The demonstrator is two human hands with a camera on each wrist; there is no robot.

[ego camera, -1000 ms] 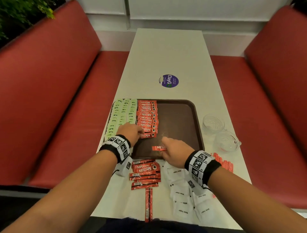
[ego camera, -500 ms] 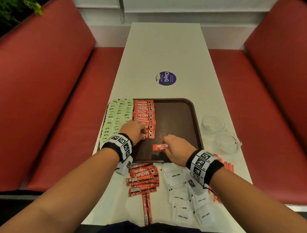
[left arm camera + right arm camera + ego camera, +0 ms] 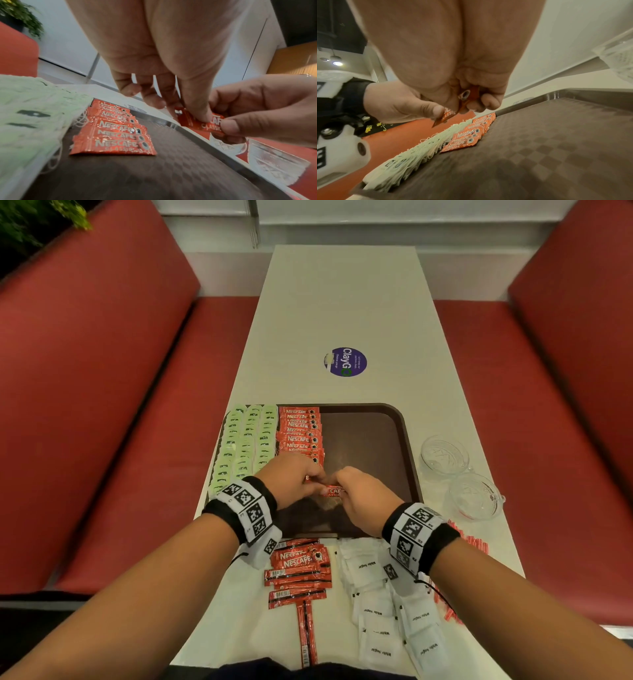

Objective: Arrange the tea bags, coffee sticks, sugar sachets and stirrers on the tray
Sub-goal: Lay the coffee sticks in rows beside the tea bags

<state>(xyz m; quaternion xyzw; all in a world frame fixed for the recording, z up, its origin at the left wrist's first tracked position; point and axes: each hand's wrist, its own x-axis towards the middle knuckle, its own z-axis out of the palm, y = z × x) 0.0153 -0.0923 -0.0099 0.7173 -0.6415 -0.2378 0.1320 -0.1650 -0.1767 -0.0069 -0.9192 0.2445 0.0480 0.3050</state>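
A: On the tray (image 3: 407, 440), the green tea bags (image 3: 245, 440) lie leftmost, then the coffee row (image 3: 299, 429). And the stick in the air?

B: The left hand (image 3: 291, 481) pinches one end of the coffee stick (image 3: 331, 492), the right hand (image 3: 359, 498) the other, just above the tray beside the row's near end.

A: Handling?

B: Likely light, thin, crinkly and slick; best pinched by its flat sealed ends.

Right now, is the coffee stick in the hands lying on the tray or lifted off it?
Lifted: both the left hand and right hand pinch the coffee stick above the tray.
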